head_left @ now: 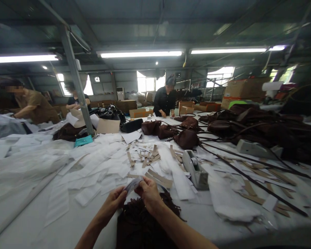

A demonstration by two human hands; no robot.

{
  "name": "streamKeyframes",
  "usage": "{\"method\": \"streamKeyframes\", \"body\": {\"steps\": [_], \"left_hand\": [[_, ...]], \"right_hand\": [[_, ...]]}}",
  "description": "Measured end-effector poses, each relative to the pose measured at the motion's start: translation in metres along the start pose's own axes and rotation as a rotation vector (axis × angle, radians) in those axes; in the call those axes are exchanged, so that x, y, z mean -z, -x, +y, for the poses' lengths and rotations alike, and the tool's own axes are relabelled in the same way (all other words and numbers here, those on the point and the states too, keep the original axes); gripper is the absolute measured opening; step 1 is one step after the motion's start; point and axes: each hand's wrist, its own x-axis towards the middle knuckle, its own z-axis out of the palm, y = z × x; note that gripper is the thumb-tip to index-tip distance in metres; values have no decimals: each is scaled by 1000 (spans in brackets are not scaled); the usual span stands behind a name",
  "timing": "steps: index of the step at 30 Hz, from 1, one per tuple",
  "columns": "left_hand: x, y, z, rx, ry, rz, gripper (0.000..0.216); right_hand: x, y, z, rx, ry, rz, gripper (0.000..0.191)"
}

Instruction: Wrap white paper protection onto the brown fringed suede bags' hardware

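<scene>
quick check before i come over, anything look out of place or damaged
The brown strips look untidy: scattered beyond the right hand, lying at odd angles rather than stacked. I can make out no spill or damage.

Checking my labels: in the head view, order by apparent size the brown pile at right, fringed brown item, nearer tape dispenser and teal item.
1. Brown pile at right
2. Fringed brown item, partly hidden
3. Nearer tape dispenser
4. Teal item
</scene>
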Motion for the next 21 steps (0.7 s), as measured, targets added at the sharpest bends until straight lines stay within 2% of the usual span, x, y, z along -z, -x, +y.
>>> {"method": "streamKeyframes", "body": {"steps": [5, 14, 16, 21], "left_hand": [[-9, 3, 2, -49, 45, 154, 40], [-19, 6, -4, -35, 158, 287, 44], [-17, 6, -4, -11, 172, 269, 48], [-12, 12, -2, 82, 160, 51, 46]], "right_hand": [[-5, 12, 20, -83, -193, -46, 26], [-6, 15, 44, -134, -229, -74, 33], [-7, 15, 47, -126, -255, -80, 34], [-8, 15, 56, -85, -304, -59, 33]]}}
